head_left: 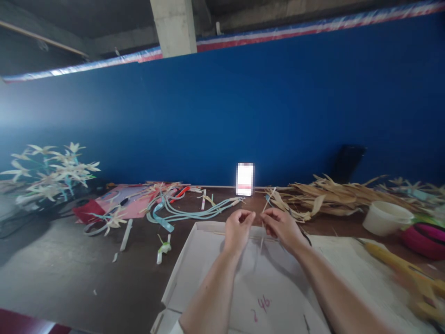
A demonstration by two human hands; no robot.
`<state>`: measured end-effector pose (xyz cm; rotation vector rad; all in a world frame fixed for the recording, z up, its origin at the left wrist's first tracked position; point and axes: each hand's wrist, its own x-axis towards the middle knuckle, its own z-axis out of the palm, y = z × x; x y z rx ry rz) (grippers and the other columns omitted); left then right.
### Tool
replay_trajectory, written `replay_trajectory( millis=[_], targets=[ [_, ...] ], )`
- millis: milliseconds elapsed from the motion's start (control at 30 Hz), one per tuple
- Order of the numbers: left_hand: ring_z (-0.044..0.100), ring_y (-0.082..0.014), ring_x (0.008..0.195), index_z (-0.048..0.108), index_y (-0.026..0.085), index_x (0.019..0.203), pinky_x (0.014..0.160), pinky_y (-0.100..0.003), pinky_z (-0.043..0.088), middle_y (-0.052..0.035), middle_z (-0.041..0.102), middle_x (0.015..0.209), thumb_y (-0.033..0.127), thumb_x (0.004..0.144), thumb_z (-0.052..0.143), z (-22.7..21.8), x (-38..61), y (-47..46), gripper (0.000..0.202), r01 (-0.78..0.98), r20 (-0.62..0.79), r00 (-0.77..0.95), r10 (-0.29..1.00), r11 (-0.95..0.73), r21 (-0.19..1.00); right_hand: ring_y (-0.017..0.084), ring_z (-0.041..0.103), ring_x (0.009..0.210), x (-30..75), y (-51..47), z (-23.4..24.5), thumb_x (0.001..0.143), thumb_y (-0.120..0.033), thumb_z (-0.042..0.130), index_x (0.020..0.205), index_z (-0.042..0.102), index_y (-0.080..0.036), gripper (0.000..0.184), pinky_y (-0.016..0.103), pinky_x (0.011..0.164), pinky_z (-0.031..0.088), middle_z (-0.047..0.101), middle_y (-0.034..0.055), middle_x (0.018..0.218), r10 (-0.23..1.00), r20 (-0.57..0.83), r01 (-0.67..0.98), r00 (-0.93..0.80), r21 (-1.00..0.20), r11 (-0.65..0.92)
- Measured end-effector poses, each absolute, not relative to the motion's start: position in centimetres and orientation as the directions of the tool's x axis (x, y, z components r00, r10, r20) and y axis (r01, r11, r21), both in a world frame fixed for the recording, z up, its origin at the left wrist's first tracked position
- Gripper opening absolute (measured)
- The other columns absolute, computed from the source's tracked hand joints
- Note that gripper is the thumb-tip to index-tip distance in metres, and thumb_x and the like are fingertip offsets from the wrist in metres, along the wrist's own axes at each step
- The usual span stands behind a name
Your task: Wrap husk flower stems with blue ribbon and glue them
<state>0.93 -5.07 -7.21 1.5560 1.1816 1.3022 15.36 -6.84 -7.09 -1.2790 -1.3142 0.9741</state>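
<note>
Both hands hover over the far part of a white cardboard box lid that has pink handwriting on it. My right hand pinches a thin pale strip, whose upper end sticks up past the fingers and whose lower end hangs toward the cardboard. It looks like dried husk or straw, though blur hides the exact kind. Close beside it, my left hand is closed in a pinch, thumb against forefinger. Anything between those fingertips is too small to make out. The two hands are slightly apart.
Dried corn husks lie back right, near a white tub and a pink bowl-like item. A yellow glue gun rests on the right. Light-blue cords and husk flowers are leftward. A blue wall stands behind.
</note>
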Motion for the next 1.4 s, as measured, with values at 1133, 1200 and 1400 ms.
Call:
replay_trajectory(
  millis=[1133,1200,1400],
  targets=[
    [0.034,-0.0019,0.044,0.058,0.013,0.075,0.042,-0.016,0.025,0.0022,0.052,0.063,0.045,0.058,0.068,-7.9,0.4,-3.5,0.038,-0.400,0.032,-0.034,0.999,-0.043,0.915,0.006,0.034,0.042,14.6,-7.7,-6.3,0.062,-0.044,0.067,0.070,0.068,-0.018,0.027,0.021,0.040,0.025,0.048,-0.0038,0.049,0.998,-0.022,0.287,-0.053,-0.958,-0.006],
    [0.034,-0.0020,0.044,0.058,0.013,0.075,0.042,-0.016,0.025,0.0037,0.050,0.059,0.044,0.058,0.069,-7.9,0.3,-3.4,0.036,-0.418,0.009,-0.060,0.998,-0.034,0.908,0.007,0.034,0.044,14.4,-7.9,-5.8,0.065,-0.045,0.064,0.091,0.067,-0.020,0.035,0.020,0.040,0.024,0.047,-0.0042,0.053,0.999,0.000,0.177,-0.039,-0.984,0.007],
    [0.032,-0.0018,0.042,0.057,0.013,0.076,0.041,-0.017,0.023,0.0040,0.049,0.059,0.043,0.061,0.066,-7.9,0.2,-2.9,0.035,-0.432,0.008,-0.140,0.990,-0.068,0.899,0.007,0.025,0.045,13.9,-9.1,-3.5,0.076,-0.041,0.056,0.122,0.049,-0.025,0.048,0.021,0.041,0.015,0.035,-0.0056,0.056,0.991,0.078,-0.147,-0.109,-0.987,0.062]
  ],
)
